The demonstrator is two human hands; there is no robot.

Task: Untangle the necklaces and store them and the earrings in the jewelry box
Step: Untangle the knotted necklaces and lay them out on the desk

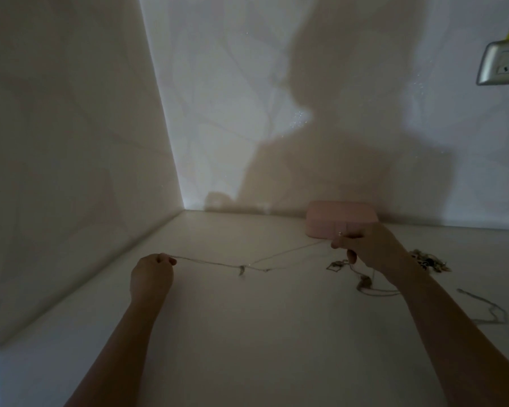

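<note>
Necklace chain (218, 263) — fine, limp, judged snag-prone — stretched above the tabletop (247, 333) between left hand (152, 274) and right hand (370, 248), both pinching it; best gripped close beside the snarl (241, 270).

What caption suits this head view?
Left hand and right hand hold a thin necklace stretched over the white table, closed pink jewelry box behind.
</note>
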